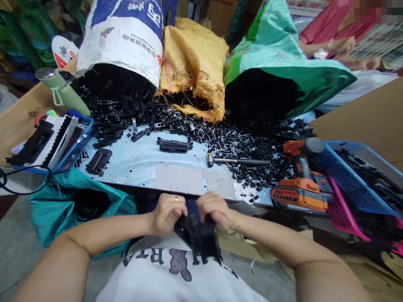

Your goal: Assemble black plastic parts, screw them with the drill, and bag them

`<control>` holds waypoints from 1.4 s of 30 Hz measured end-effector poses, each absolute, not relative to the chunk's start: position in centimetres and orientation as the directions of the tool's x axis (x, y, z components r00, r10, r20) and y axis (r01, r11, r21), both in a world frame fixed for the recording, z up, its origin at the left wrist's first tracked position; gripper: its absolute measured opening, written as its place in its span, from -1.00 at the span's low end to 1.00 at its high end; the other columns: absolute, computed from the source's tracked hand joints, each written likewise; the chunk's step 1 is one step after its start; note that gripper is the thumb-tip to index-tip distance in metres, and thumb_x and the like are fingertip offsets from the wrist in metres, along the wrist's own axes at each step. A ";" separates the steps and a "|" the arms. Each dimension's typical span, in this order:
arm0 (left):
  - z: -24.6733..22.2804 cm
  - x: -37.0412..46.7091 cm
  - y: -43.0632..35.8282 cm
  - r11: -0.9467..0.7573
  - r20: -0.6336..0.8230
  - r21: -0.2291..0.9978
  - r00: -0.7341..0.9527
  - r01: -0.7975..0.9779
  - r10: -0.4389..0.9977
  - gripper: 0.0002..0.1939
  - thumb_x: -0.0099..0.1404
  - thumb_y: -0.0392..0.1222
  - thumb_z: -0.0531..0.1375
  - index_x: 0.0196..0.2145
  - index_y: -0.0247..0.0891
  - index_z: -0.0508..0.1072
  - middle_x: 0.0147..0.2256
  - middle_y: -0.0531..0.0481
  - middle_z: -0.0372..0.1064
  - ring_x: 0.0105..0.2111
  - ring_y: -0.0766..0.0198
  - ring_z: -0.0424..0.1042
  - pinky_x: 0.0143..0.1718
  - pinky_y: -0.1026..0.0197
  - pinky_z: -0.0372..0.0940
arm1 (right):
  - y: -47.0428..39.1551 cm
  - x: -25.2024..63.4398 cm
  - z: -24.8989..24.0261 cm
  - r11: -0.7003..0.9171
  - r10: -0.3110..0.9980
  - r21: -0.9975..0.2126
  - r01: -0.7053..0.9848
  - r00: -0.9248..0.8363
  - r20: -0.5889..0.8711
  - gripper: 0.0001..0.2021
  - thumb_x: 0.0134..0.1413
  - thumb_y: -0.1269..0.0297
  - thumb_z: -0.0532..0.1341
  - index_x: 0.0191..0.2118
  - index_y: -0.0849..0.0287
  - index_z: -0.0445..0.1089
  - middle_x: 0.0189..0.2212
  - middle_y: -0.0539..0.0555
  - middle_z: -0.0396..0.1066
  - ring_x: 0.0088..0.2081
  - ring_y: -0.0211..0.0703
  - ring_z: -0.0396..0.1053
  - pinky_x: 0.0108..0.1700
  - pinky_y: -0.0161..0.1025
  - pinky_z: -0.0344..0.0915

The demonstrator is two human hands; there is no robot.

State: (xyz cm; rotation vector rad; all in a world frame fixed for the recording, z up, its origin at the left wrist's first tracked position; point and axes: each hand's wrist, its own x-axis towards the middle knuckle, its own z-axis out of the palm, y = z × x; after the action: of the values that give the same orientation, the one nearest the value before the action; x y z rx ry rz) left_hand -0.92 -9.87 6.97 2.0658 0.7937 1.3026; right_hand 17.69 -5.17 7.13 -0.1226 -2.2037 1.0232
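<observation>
My left hand (pixel 168 213), with a ring on one finger, is closed on one side of a dark black plastic part (pixel 201 237). On its other side, the curled fingers of my right hand (pixel 217 208) grip the same part. It is held close against my white shirt, below the table's front edge, and its shape is blurred. Just beyond my hands lie flat grey pads (pixel 178 178). Farther back are a long black assembled part (pixel 174 145) and a small hammer (pixel 239 161). Another black part (pixel 99 161) rests at the left.
Loose pins and black pieces (pixel 217 136) spill from a white sack (pixel 126 46), a yellow sack (pixel 195 58) and a green sack (pixel 267 50). An orange cordless drill (pixel 300 182) lies right, beside a blue basket (pixel 362 188). A green bottle (pixel 64 92) stands left. Another person's hands (pixel 346 54) show behind.
</observation>
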 end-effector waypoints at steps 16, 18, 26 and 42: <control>-1.6 -2.9 4.5 -0.376 0.355 0.076 0.327 0.923 0.876 -0.26 0.17 0.33 -0.07 0.17 -0.16 0.23 -0.24 -0.25 0.28 -0.27 0.12 0.29 -0.31 0.13 0.22 | 23.8 12.0 6.6 0.500 0.860 -0.332 0.800 -0.413 0.298 -0.48 0.11 0.08 -0.18 0.04 0.30 0.19 0.05 0.23 0.12 0.11 -0.20 0.04 0.23 -0.10 0.09; -1.5 -2.3 6.7 -0.324 0.325 0.080 0.283 0.943 0.902 -0.27 0.19 0.28 -0.02 0.19 -0.20 0.19 -0.20 -0.28 0.27 -0.18 0.04 0.27 -0.18 0.02 0.21 | 28.0 12.3 7.8 0.347 0.934 -0.170 0.922 -0.323 0.156 -0.53 0.10 0.25 -0.17 0.03 0.36 0.22 0.02 0.30 0.13 0.10 -0.09 0.06 0.16 -0.02 0.12; 1.5 -7.1 10.3 -0.061 0.510 0.223 -0.063 0.973 0.858 -0.56 0.28 -0.10 0.00 0.01 -0.46 0.32 -0.08 -0.32 0.22 -0.04 -0.03 0.18 -0.03 -0.05 0.14 | 32.0 11.8 7.6 0.214 0.976 0.148 0.966 -0.204 -0.077 -0.57 -0.01 0.44 -0.06 -0.03 0.43 0.31 -0.05 0.38 0.18 0.07 0.02 0.15 0.06 -0.04 0.17; 1.5 -11.1 3.4 -0.290 0.675 0.496 -0.153 0.819 0.722 -0.69 0.28 -0.05 0.06 -0.16 -0.36 0.33 -0.23 -0.11 0.34 -0.18 0.30 0.33 -0.11 0.24 0.24 | 9.8 18.6 3.3 0.159 0.980 -0.955 0.249 -0.155 0.123 -0.53 -0.07 -0.12 0.05 -0.28 0.24 -0.01 -0.03 0.11 0.24 -0.23 -0.46 0.34 -0.18 -0.38 0.35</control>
State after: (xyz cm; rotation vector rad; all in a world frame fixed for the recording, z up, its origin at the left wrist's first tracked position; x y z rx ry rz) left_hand -11.13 3.39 1.52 2.1069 1.9285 1.5381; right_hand 18.60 9.82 3.28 -1.2196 -1.5702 1.0636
